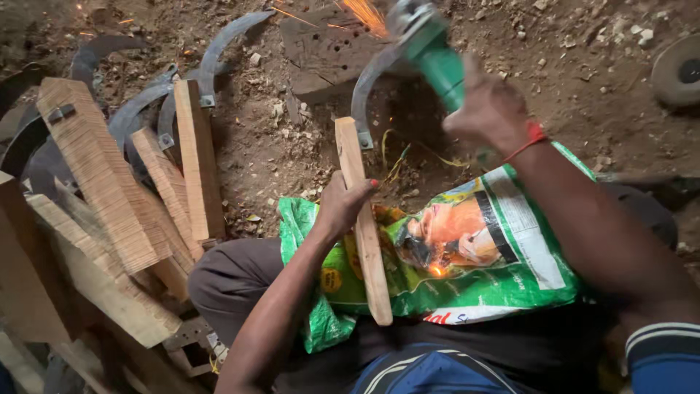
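Grinding a sickle (362,109) over a dirt floor (569,66).
Left hand (343,206) grips its wooden handle above a lap sack (503,270); right hand (487,109) clasps the blurred green grinder (436,55), its disc indistinct.

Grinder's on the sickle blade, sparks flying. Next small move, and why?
Probably sweep the green grinder in the right hand slowly along the curved blade: sparks come from its upper end only, while the left hand steadies the wooden handle.
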A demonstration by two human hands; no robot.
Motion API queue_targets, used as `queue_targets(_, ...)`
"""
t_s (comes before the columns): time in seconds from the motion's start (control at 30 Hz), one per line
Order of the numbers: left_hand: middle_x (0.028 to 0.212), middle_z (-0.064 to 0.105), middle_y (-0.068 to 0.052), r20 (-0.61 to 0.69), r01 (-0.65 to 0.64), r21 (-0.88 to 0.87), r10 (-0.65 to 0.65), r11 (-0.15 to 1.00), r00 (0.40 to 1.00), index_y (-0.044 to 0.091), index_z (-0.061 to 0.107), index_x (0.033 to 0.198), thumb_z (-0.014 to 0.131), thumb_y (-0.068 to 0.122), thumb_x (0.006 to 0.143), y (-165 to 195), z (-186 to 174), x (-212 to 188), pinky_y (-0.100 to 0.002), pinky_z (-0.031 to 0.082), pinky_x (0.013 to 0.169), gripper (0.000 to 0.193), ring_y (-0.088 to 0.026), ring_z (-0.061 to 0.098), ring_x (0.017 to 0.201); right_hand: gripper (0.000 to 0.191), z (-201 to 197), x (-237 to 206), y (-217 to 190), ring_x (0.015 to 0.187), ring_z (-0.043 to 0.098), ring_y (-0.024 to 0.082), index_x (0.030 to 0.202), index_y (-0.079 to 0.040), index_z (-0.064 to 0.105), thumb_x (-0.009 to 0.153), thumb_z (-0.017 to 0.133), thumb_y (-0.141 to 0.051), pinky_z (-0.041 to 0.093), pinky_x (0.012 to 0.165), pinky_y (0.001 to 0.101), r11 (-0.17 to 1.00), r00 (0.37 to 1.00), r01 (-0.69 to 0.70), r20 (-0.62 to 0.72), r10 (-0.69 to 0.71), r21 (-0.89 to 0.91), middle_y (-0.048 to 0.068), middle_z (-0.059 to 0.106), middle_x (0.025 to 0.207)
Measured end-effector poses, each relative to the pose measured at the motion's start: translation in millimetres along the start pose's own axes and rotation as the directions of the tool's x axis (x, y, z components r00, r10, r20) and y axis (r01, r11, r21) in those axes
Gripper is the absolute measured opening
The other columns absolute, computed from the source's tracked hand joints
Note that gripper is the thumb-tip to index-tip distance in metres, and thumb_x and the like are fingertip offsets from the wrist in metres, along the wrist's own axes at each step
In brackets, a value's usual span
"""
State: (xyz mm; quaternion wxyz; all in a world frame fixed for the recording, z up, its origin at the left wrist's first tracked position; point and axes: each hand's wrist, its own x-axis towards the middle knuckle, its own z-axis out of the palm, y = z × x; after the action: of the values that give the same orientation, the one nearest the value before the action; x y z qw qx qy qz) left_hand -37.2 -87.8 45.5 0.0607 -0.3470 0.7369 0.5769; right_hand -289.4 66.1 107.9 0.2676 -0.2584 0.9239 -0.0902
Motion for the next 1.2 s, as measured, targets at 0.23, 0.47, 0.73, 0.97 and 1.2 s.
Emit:
queue_targets(0.23, 0.077, 0.061, -0.005, 0.067, 0.076, -0.251, -0.062, 0.965, 0.996, 0.001, 0.062, 0.098, 0.073, 0.048, 0.081, -14, 4, 8, -0.034, 0.048, 0.053, 0.051, -0.017, 0.059, 0.064, 0.087, 4, -9, 13, 0.093, 0.069, 0.050, 0.145, -0.008, 0.034, 0.070, 0.076, -0.020, 0.055, 0.084, 0.0564, 0.998, 0.993, 0.053, -0.108, -0.057, -0.034, 0.031, 0.068, 0.108)
queue_targets(0.47, 0.086, 0.062, -0.005, 0.253, 0.257, -0.600, -0.125, 0.758, 0.959, 0.003, 0.053, 0.116, 0.075, 0.050, 0.076, -12, 4, 2, -0.044, 0.060, 0.056, 0.065, -0.023, 0.070, 0.064, 0.082, 25, -15, -10, 0.092, 0.067, 0.052, 0.145, -0.012, 0.037, 0.073, 0.076, -0.018, 0.054, 0.083, 0.0590, 0.987, 0.984, 0.130, -0.109, -0.140, -0.089, 0.029, 0.069, 0.103)
queue_targets(0.73, 0.084, 0.055, -0.010, 0.399, 0.381, -0.677, -0.122, 0.630, 0.909, 0.008, 0.048, 0.130, 0.071, 0.065, 0.075, -5, 0, -10, -0.039, 0.059, 0.057, 0.082, -0.022, 0.061, 0.065, 0.073, 30, -2, 28, 0.089, 0.069, 0.047, 0.139, 0.002, 0.048, 0.075, 0.081, -0.014, 0.057, 0.079, 0.0502, 0.947, 0.895, 0.314, -0.312, -0.318, -0.062, 0.028, 0.069, 0.099)
queue_targets(0.97, 0.094, 0.056, -0.004, 0.402, 0.364, -0.717, -0.074, 0.595, 0.913, 0.010, 0.046, 0.131, 0.073, 0.065, 0.079, -8, 5, -9, -0.037, 0.059, 0.069, 0.081, -0.016, 0.063, 0.077, 0.052, 38, 10, 28, 0.081, 0.069, 0.047, 0.113, 0.004, 0.061, 0.074, 0.084, -0.020, 0.057, 0.070, 0.0496, 0.934, 0.859, 0.348, -0.371, -0.354, -0.086, 0.029, 0.068, 0.090)
queue_targets(1.2, 0.090, 0.057, -0.008, 0.443, 0.393, -0.727, -0.053, 0.563, 0.895, 0.010, 0.045, 0.118, 0.073, 0.061, 0.079, -10, 10, -6, -0.042, 0.063, 0.067, 0.070, -0.019, 0.066, 0.075, 0.026, 41, 16, 43, 0.078, 0.070, 0.044, 0.088, 0.002, 0.065, 0.075, 0.077, -0.017, 0.056, 0.070, 0.0491, 0.962, 0.907, 0.243, -0.323, -0.271, -0.122, 0.026, 0.067, 0.083)
